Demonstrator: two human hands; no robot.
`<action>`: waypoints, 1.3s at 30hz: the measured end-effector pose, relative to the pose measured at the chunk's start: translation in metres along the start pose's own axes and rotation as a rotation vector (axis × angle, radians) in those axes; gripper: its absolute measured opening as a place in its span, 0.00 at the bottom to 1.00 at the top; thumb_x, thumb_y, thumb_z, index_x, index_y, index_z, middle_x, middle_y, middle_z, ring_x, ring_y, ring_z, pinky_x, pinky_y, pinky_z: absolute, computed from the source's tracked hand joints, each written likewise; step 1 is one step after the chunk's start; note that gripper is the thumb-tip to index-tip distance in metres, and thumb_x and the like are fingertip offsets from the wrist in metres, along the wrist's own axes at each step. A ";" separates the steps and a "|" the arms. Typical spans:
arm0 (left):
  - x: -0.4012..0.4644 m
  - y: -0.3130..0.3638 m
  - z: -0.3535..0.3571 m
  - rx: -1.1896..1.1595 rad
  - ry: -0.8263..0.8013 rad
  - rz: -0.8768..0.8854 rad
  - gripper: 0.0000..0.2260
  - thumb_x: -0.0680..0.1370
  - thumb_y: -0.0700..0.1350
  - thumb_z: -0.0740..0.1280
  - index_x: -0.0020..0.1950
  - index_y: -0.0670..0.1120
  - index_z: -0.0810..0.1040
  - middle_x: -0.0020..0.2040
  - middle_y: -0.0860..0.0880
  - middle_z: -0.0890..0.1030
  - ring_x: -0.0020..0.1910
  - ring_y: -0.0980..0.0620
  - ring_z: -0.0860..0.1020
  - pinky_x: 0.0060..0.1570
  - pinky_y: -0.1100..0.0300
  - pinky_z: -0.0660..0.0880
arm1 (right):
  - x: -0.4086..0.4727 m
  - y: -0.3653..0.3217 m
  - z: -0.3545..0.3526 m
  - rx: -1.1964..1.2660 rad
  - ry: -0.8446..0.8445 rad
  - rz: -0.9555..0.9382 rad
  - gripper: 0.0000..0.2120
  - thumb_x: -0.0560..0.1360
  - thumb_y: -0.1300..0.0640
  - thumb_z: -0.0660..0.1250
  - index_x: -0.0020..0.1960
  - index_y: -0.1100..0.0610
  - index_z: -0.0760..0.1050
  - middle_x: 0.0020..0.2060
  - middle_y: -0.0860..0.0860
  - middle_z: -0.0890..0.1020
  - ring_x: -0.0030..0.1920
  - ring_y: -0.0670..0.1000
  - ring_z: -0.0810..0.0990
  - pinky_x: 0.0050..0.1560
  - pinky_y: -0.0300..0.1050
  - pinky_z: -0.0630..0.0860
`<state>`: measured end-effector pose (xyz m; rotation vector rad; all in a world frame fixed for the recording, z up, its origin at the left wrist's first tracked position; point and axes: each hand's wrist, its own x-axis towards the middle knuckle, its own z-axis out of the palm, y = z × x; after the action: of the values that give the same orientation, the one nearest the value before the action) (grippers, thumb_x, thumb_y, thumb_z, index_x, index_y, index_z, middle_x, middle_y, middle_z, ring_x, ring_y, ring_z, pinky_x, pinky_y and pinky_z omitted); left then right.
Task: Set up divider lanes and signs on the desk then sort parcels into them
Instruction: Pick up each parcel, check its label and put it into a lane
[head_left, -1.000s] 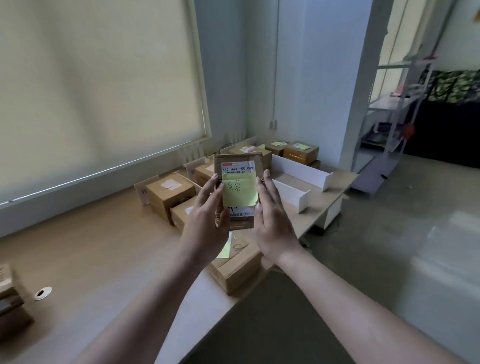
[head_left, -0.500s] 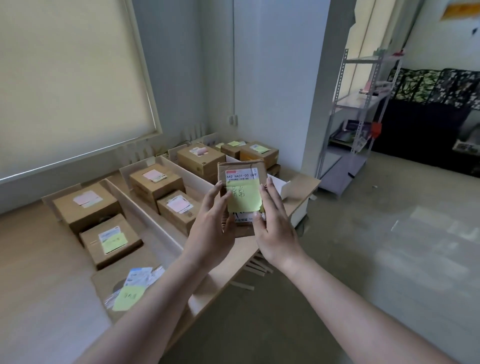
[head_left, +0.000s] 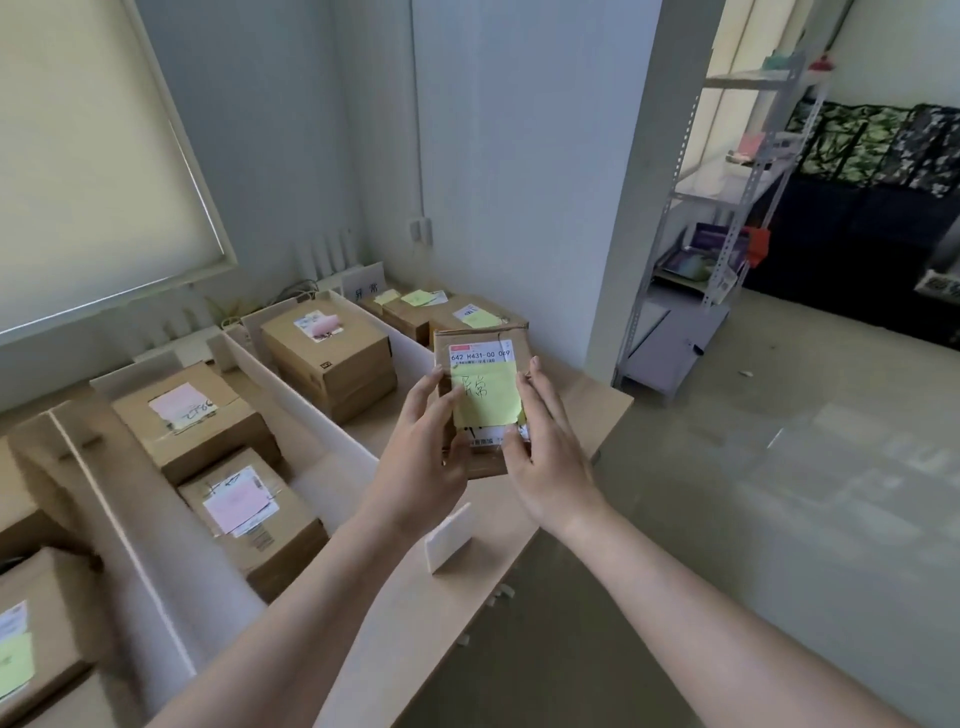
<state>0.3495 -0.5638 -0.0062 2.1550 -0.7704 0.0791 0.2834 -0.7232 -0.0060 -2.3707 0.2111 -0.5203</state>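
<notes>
I hold a small cardboard parcel (head_left: 480, 395) upright above the desk's right end; it bears a white shipping label and a yellow sticky note with handwriting. My left hand (head_left: 421, 457) grips its left edge and my right hand (head_left: 545, 452) its right edge. White divider boards (head_left: 306, 405) split the wooden desk (head_left: 587, 410) into lanes. The far right lane holds parcels with yellow notes (head_left: 472, 314) behind a white sign (head_left: 366, 285). The lanes to the left hold boxes with pink notes (head_left: 327, 353), (head_left: 192, 421), (head_left: 249, 514).
A short white board piece (head_left: 449, 538) stands near the desk's front edge. A box with a yellow note (head_left: 31, 649) sits at the lower left. A grey metal shelf rack (head_left: 717, 228) stands on the floor to the right. A window blind (head_left: 78, 156) covers the left wall.
My view has swung right along the desk, bringing the far right lane closer. The parcel stays held in both hands and now hangs over the desk's right end.
</notes>
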 end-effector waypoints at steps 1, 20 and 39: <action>0.019 -0.004 0.010 0.005 0.007 -0.014 0.28 0.81 0.38 0.68 0.80 0.48 0.67 0.82 0.59 0.54 0.79 0.54 0.60 0.67 0.52 0.77 | 0.019 0.013 -0.001 0.002 -0.014 -0.005 0.28 0.84 0.58 0.57 0.83 0.55 0.55 0.83 0.43 0.47 0.78 0.40 0.52 0.69 0.36 0.62; 0.294 -0.083 0.133 0.045 0.290 -0.339 0.23 0.80 0.36 0.67 0.75 0.45 0.72 0.80 0.54 0.60 0.63 0.77 0.67 0.61 0.66 0.75 | 0.344 0.196 0.048 0.135 -0.370 -0.223 0.27 0.84 0.58 0.58 0.82 0.55 0.58 0.83 0.43 0.50 0.70 0.21 0.41 0.61 0.15 0.50; 0.519 -0.276 0.112 0.055 0.420 -0.548 0.22 0.81 0.38 0.66 0.75 0.46 0.73 0.81 0.53 0.59 0.79 0.53 0.61 0.72 0.52 0.71 | 0.620 0.216 0.226 0.149 -0.494 -0.222 0.27 0.82 0.59 0.58 0.81 0.50 0.60 0.83 0.41 0.51 0.81 0.43 0.51 0.77 0.54 0.65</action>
<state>0.9003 -0.7742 -0.1104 2.2213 0.0688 0.2573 0.9385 -0.9274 -0.1109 -2.3045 -0.3069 -0.0345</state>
